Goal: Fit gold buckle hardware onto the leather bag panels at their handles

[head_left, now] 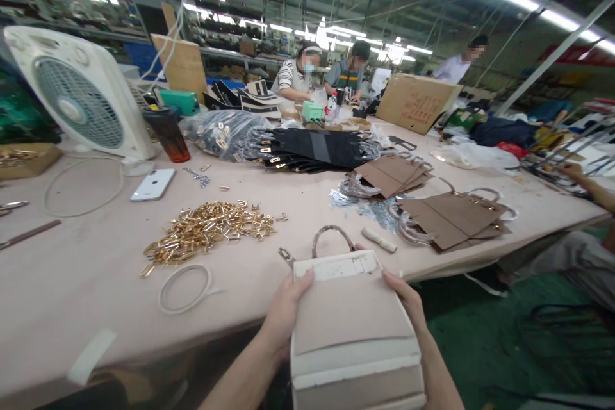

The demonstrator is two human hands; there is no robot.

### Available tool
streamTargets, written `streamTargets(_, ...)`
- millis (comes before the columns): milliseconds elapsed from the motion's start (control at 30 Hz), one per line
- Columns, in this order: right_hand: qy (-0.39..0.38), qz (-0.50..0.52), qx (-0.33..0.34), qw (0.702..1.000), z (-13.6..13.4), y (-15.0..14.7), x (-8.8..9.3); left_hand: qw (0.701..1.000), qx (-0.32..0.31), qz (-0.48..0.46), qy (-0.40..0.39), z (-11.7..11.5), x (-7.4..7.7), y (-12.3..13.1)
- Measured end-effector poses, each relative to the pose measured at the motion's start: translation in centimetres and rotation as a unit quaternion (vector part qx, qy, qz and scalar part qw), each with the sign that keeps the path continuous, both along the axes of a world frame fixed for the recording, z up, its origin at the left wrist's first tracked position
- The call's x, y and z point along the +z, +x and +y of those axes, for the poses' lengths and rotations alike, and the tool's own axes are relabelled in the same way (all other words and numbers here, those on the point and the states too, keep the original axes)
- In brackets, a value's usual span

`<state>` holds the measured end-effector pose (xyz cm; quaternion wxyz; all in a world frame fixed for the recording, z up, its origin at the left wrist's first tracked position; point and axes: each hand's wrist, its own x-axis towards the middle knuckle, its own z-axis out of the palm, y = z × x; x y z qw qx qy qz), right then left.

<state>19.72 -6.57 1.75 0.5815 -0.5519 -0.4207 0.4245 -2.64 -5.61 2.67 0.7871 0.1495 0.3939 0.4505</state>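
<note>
Between my two hands is a beige handbag panel (pixel 350 314) with pale cream strips across it and a wrapped handle (pixel 331 230) at its far end. My left hand (pixel 288 301) grips its left edge, thumb on top, close to a small metal clasp piece (pixel 286 256). On the opposite edge, my right hand (pixel 406 298) is closed with its thumb near the upper corner. The panel is held at the table's front edge. To its left lie a heap of gold metal fittings (pixel 206 230) and a roll of white tape (pixel 185 288).
Brown bag panels with handles (pixel 451 218) lie to the right, black panels (pixel 312 147) farther back. A phone (pixel 152 184), a dark cup (pixel 168 134) and a white fan (pixel 81 93) stand left. A cardboard box (pixel 418 102) and co-workers (pixel 295 77) are beyond.
</note>
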Motion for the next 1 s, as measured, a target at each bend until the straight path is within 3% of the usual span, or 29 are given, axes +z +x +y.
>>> streamTargets(133, -0.068, 0.120, 0.068, 0.988, 1.6, -0.9, 0.0, 0.999, -0.005, 0.030, 0.043, 1.1, -0.9, -0.3)
streamTargets(233, -0.038, 0.128, 0.016, 0.991, 2.7, -0.8, -1.0, 0.994, 0.000, 0.078, 0.072, 2.1, -1.8, -0.8)
streamTargets(367, -0.012, 0.050, -0.066, 0.997, 4.3, -0.4, -3.2, 0.969, 0.016, 0.201, 0.141, 3.6, -3.0, -1.9)
streamTargets(500, 0.040, -0.099, -0.033, 0.994, 5.4, -0.6, -4.6, 0.887, 0.023, 0.396, 0.236, 5.1, -3.7, -3.0)
streamTargets(633, 0.064, -0.232, -0.010, 0.971, 5.8, -1.2, -4.9, 0.794, 0.043, 0.533, 0.289, 5.5, -3.6, -3.1)
streamTargets(767, 0.090, -0.280, -0.010, 0.956, 6.0, -1.7, -5.0, 0.619, 0.127, 0.653, 0.417, 5.3, -3.3, -2.9)
streamTargets(833, 0.102, -0.300, -0.005, 0.948, 6.1, -1.9, -5.2, 0.559, 0.085, 0.654, 0.502, 5.4, -3.2, -2.7)
streamTargets(900, 0.113, -0.328, -0.004, 0.938, 6.3, -2.0, -5.5, 0.534, 0.006, 0.631, 0.563, 5.6, -3.2, -2.3)
streamTargets(1000, 0.131, -0.387, -0.013, 0.913, 6.4, -1.7, -6.0, 0.535, -0.043, 0.632, 0.560, 5.9, -3.5, -1.4)
